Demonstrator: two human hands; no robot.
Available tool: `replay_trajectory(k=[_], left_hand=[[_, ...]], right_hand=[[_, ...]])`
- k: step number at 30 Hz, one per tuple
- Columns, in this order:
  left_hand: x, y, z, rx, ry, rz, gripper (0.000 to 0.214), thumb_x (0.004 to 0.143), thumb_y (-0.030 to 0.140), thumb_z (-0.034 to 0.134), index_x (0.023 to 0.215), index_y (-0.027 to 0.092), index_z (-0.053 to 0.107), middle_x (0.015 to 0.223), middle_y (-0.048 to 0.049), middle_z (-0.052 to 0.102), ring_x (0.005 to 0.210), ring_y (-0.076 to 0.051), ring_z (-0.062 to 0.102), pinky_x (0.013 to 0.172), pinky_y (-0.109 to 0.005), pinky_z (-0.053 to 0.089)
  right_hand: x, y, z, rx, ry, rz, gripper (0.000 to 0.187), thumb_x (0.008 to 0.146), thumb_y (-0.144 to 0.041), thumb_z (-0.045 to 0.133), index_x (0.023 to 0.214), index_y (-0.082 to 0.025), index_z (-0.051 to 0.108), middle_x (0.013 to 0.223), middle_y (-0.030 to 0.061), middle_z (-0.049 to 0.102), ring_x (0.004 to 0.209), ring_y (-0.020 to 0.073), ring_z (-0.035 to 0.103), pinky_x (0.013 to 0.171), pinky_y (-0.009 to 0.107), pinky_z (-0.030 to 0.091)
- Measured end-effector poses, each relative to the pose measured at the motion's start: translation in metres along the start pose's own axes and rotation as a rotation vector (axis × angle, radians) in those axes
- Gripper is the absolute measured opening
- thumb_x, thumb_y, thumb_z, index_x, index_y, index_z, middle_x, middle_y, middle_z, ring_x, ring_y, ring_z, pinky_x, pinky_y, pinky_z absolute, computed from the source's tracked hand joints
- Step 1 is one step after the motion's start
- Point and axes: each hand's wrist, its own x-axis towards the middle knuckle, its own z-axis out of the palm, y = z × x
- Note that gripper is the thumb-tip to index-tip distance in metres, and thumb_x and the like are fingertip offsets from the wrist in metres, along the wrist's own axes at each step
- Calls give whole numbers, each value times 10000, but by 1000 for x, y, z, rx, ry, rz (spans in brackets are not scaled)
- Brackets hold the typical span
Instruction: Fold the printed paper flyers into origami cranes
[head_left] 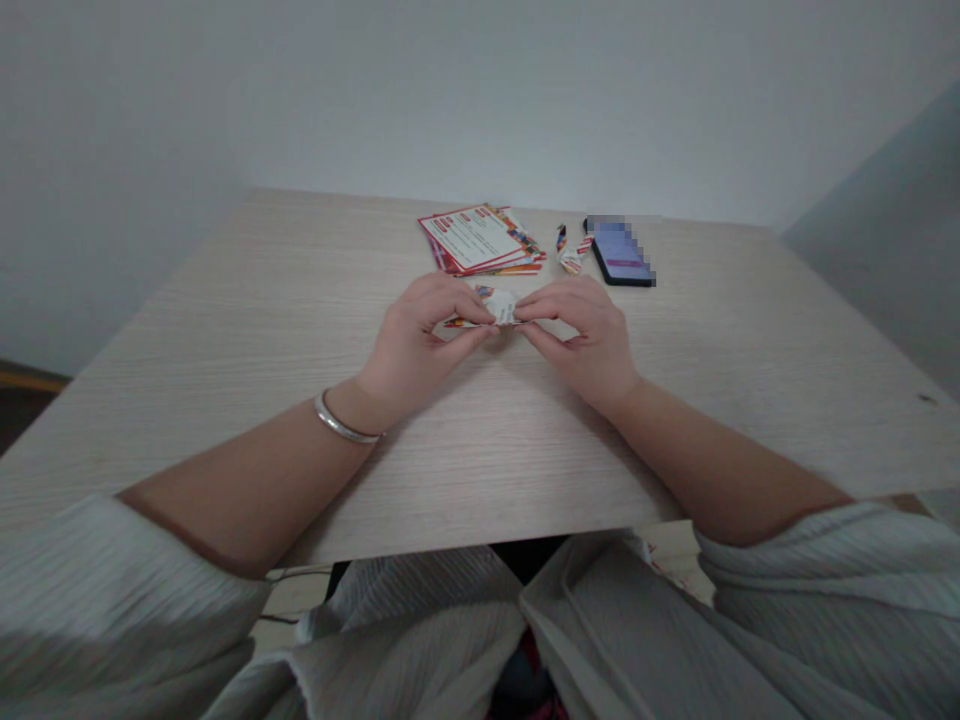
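Between both hands, a small piece of folded printed paper (501, 304), white with coloured patches, is held just above the table. My left hand (431, 335) pinches its left side between thumb and fingers. On the right edge, my right hand (581, 335) pinches it the same way. The fingertips of the two hands almost meet, and they hide much of the paper's lower folds. Just beyond the hands lies a stack of printed sheets (480, 238) with red borders. A folded paper piece (571, 258) with similar colours rests to the right of the stack.
A phone (622, 252) with a lit, partly blurred screen lies at the back right, beside the folded piece. The pale wood-grain table (262, 330) reaches the wall (480, 100) behind. Its front edge is close to my body.
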Motion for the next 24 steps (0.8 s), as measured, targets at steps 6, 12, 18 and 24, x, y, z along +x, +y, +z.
replay_trajectory(k=[6, 12, 18, 24], left_hand=[[-1, 0, 0, -87, 30, 58, 200, 961, 377, 685, 830, 228, 662, 960, -41, 753, 932, -200, 696, 903, -403, 563], [2, 6, -2, 15, -66, 28, 179, 989, 341, 590, 877, 241, 688, 905, -33, 747, 923, -215, 678, 901, -409, 549], [3, 4, 0, 96, -66, 102, 175, 970, 319, 590, 858, 241, 699, 867, -4, 746, 889, -198, 678, 1095, -476, 461], [0, 2, -1, 145, -60, 158, 156, 999, 334, 604, 938, 253, 722, 938, 9, 748, 972, -186, 679, 1210, -485, 363]], right_hand=[[1, -2, -2, -2, 35, 21, 35, 907, -304, 724, 883, -279, 723, 960, 24, 804, 975, 251, 717, 1010, 469, 516], [3, 0, -1, -24, -14, -20, 93, 908, -344, 715, 827, -301, 728, 921, 8, 803, 983, 258, 713, 1051, 494, 480], [1, -1, 1, -23, 14, -108, 143, 933, -328, 698, 796, -309, 733, 866, -20, 799, 960, 235, 717, 1000, 470, 501], [1, 0, 5, -51, 22, -187, 131, 948, -353, 702, 837, -287, 722, 861, -7, 786, 948, 226, 707, 952, 438, 518]])
